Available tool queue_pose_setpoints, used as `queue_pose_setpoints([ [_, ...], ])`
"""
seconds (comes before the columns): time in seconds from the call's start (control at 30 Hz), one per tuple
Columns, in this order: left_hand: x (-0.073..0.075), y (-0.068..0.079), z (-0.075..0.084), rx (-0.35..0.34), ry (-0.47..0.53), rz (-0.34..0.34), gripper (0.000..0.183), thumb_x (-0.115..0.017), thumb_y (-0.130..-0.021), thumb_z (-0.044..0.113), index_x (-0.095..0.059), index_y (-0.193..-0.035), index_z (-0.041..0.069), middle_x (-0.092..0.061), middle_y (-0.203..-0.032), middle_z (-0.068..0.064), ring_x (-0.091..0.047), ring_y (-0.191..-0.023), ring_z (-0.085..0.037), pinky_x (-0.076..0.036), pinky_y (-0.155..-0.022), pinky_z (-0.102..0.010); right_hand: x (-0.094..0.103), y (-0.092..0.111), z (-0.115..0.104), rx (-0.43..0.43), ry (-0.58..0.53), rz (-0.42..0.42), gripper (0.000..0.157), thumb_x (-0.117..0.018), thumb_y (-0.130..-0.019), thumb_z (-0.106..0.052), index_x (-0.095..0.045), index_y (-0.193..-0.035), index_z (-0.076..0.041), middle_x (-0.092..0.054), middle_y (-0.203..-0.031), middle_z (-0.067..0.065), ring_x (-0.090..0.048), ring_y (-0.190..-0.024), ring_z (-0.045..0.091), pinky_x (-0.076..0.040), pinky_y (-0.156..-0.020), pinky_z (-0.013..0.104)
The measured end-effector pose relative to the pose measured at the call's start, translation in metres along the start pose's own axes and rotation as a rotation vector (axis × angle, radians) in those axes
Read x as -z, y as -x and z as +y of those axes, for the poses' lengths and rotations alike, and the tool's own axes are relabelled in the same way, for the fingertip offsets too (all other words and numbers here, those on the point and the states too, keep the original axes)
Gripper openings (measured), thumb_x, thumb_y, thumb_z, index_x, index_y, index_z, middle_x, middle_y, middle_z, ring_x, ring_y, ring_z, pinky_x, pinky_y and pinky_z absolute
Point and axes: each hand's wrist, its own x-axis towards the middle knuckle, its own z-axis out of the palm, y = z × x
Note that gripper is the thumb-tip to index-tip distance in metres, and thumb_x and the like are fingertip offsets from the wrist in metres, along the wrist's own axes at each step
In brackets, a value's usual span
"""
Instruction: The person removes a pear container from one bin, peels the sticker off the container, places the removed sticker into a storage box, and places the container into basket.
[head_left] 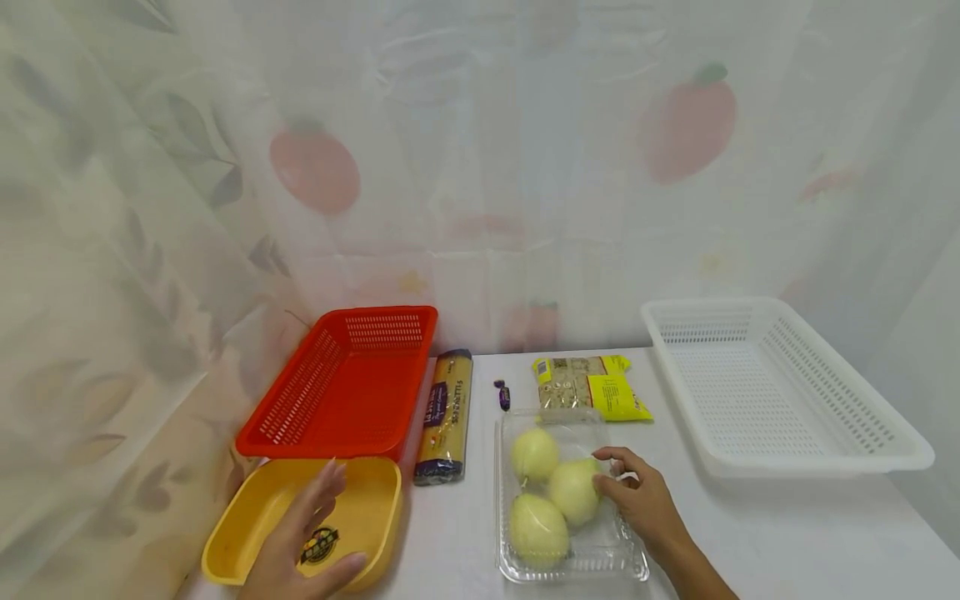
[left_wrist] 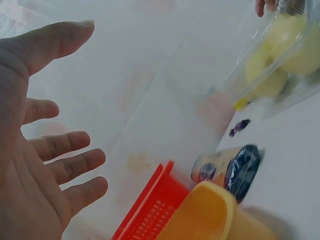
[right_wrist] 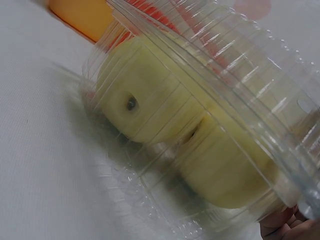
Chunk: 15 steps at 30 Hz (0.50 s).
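A clear plastic clamshell box (head_left: 558, 567) holds three pale yellow-green round fruits (head_left: 573, 492), which look like pears. My right hand (head_left: 648, 504) grips the box's right side with thumb and curled fingers. The right wrist view shows two of the fruits (right_wrist: 150, 95) through the ribbed plastic, and only some fingertips (right_wrist: 287, 225) at the lower right corner. My left hand (head_left: 300, 533) hovers over the yellow basin (head_left: 382, 533), holding nothing. Its fingers (left_wrist: 75, 165) are spread and nearly straight in the left wrist view.
Behind the yellow basin stands a red basket (head_left: 375, 375). A spaghetti pack (head_left: 444, 417) lies to its right. Small purple-wrapped candies (head_left: 504, 397) and a yellow-labelled bag (head_left: 592, 387) lie beyond the box. At the right is a white basket (head_left: 787, 400). A printed curtain (head_left: 487, 167) hangs behind.
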Motion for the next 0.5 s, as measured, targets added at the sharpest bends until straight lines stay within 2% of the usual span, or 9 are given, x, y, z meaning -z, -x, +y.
queue_pose_setpoints([
  [0.13, -0.012, -0.004, 0.006, 0.089, 0.001, -0.041, 0.096, -0.085, -0.073, 0.035, -0.03, -0.15, 0.029, -0.043, -0.145, 0.0, -0.05, -0.124, -0.017, -0.039, -0.094, -0.021, 0.0, 0.001, -0.001, 0.001, -0.004, -0.002, 0.037, -0.074, -0.084, -0.014, -0.065, -0.119, -0.008, -0.042, -0.099, 0.011, -0.043, -0.063, 0.015, -0.041, -0.051, 0.025],
  [0.17, -0.014, -0.006, 0.007, 0.103, 0.02, -0.057, 0.096, -0.085, -0.072, 0.035, -0.03, -0.15, 0.028, -0.042, -0.146, 0.0, -0.05, -0.125, -0.022, -0.04, -0.095, -0.025, 0.0, 0.001, -0.001, 0.002, -0.006, -0.004, 0.037, -0.074, -0.084, -0.014, -0.065, -0.119, -0.008, -0.042, -0.099, 0.011, -0.043, -0.063, 0.015, -0.041, -0.052, 0.025],
  [0.33, -0.027, -0.012, 0.011, 0.208, 0.107, -0.113, 0.093, -0.085, -0.071, 0.037, -0.033, -0.147, 0.031, -0.041, -0.147, 0.001, -0.05, -0.124, -0.024, -0.041, -0.097, -0.039, 0.001, 0.001, -0.001, 0.007, 0.0, 0.002, 0.037, -0.074, -0.083, -0.014, -0.065, -0.119, -0.008, -0.043, -0.099, 0.011, -0.043, -0.064, 0.016, -0.042, -0.053, 0.026],
  [0.43, -0.035, -0.014, 0.012, 0.227, 0.154, -0.122, 0.091, -0.086, -0.07, 0.036, -0.036, -0.146, 0.032, -0.042, -0.146, 0.002, -0.05, -0.124, -0.024, -0.04, -0.098, -0.042, 0.001, 0.001, 0.0, 0.009, -0.004, 0.003, 0.037, -0.074, -0.083, -0.014, -0.065, -0.119, -0.008, -0.043, -0.099, 0.011, -0.044, -0.063, 0.015, -0.042, -0.053, 0.026],
  [0.5, -0.041, -0.016, 0.011, 0.211, 0.179, -0.122, 0.09, -0.087, -0.07, 0.033, -0.037, -0.145, 0.035, -0.043, -0.144, 0.005, -0.051, -0.123, -0.021, -0.04, -0.098, -0.042, 0.001, 0.001, 0.0, 0.008, -0.008, 0.002, 0.036, -0.074, -0.083, -0.013, -0.065, -0.118, -0.008, -0.043, -0.099, 0.011, -0.043, -0.063, 0.015, -0.042, -0.053, 0.025],
])
